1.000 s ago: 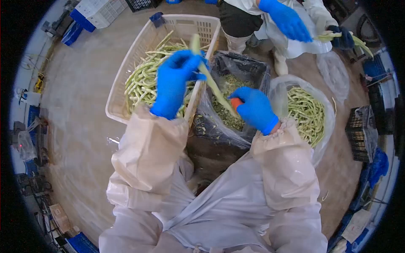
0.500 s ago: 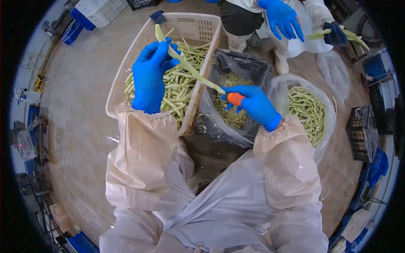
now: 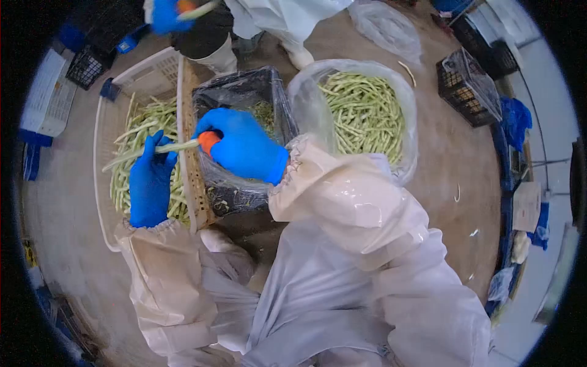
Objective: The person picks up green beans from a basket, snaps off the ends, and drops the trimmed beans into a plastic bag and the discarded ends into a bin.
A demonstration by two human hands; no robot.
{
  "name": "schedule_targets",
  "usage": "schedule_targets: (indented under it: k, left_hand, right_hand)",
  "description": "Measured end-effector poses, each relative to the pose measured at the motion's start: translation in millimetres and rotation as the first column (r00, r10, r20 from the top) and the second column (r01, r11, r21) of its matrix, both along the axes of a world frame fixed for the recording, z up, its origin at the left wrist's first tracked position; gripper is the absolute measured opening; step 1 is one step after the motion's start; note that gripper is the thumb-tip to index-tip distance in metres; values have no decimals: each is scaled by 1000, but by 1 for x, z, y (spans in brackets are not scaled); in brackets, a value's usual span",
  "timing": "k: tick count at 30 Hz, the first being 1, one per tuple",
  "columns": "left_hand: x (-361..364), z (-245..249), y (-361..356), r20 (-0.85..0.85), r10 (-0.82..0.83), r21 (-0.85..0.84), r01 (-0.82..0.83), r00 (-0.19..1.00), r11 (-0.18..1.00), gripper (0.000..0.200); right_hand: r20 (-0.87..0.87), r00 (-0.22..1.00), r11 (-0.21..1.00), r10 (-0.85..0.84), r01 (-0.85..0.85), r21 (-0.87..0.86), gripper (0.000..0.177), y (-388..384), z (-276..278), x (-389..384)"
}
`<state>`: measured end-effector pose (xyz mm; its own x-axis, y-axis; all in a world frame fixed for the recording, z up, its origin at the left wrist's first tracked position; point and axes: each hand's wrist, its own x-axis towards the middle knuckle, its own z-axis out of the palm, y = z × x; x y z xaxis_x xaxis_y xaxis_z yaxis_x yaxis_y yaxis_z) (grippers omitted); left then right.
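Note:
A long, flat green bean (image 3: pixel 180 146) stretches between my two blue-gloved hands. My left hand (image 3: pixel 150 186) pinches it near its left part, with the thumb and fingers closed around it. My right hand (image 3: pixel 247 145) grips the other end, an orange piece (image 3: pixel 209 141) showing on a finger there. The right fingertips and that bean end are partly hidden. Below my left hand stands a white crate (image 3: pixel 99 177) holding many green beans (image 3: pixel 143 122). Under my right hand is a black, plastic-lined bin (image 3: pixel 235 197) with green scraps (image 3: pixel 264 116) in it.
A clear plastic bag (image 3: pixel 310 107) full of green beans stands right of the bin. Another person's blue-gloved hand (image 3: pixel 166 17) holds a bean at the top. A black crate (image 3: pixel 468 85) is farther right, and stray beans lie on the floor.
The view has turned right, so crate, bin and bag sit farther left. My left hand is lower beside the crate's beans, and the bean now lies nearly level, with my right hand nearer my left.

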<state>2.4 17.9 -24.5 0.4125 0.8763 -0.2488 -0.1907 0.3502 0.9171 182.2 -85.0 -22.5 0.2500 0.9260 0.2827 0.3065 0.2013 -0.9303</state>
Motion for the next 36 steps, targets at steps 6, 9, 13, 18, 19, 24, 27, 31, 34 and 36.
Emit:
schedule_targets:
  k: [6, 9, 13, 18, 19, 24, 27, 31, 34, 36]
  left_hand:
    - [6, 17, -7, 349, -325, -322, 439, 879, 839, 49]
    - [1, 43, -7, 385, -365, -257, 478, 848, 840, 52]
    - [-65, 11, 62, 598, 29, -379, 250, 801, 891, 57]
    - [-76, 24, 54, 346, 160, -571, 72, 925, 818, 55]
    - [-73, 20, 55, 387, 74, -525, 154, 919, 837, 53]
    - [-65, -8, 72, 335, -31, -392, 169, 942, 904, 45]
    - [-75, -28, 84, 421, -239, -246, 364, 875, 898, 47]
    - [-57, -22, 70, 327, -232, -271, 326, 916, 906, 45]
    - [-45, -22, 63, 191, -195, -265, 242, 962, 933, 43]
    - [-39, -22, 63, 148, -206, -260, 239, 967, 936, 43]
  right_hand:
    - [-40, 973, 971, 228, -231, -69, 20, 9, -3, 7]
    - [476, 865, 985, -156, 174, 8, 22, 17, -18, 10]
    - [556, 707, 900, -436, 355, 254, 16, 28, -28, 5]
    - [558, 809, 982, -186, 176, 73, 19, 2, 40, 30]
    - [509, 828, 970, -234, 231, 70, 20, -8, 62, 42]
    - [151, 873, 884, -463, 441, 155, 28, -86, 26, 124]
    - [-86, 783, 777, -616, 586, -231, 27, -161, -88, 182]
    - [271, 552, 407, -788, 799, -443, 27, -283, -280, 240]
    - [642, 723, 429, -254, 679, -595, 24, -340, -325, 248]
    - [709, 705, 412, 9, 643, -645, 25, -350, -340, 254]
